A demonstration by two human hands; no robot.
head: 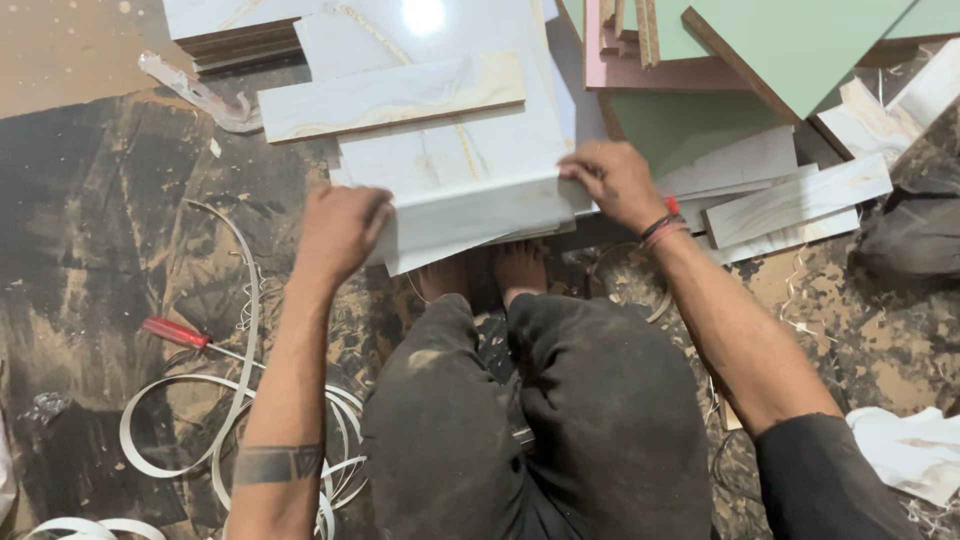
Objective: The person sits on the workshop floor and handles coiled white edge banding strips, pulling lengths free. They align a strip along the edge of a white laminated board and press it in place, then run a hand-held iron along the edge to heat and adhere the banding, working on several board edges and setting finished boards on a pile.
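I squat on a dusty floor with a large white marble-patterned laminated board (450, 150) lying in front of my bare feet. My left hand (340, 228) grips the board's near left edge, fingers curled over it. My right hand (612, 180) presses on the near right corner of the same board, with a red thread band on its wrist. A narrower strip (390, 95) of the same white marble laminate lies across the board's far part.
A red-handled screwdriver (178, 333) lies on the floor at left among loose white edge-banding coils (235, 390). Green boards (800, 40) and a pink board (650, 72) are stacked at the upper right, with several white offcut strips (790, 200) beside them. Crumpled white cloth (910, 450) lies lower right.
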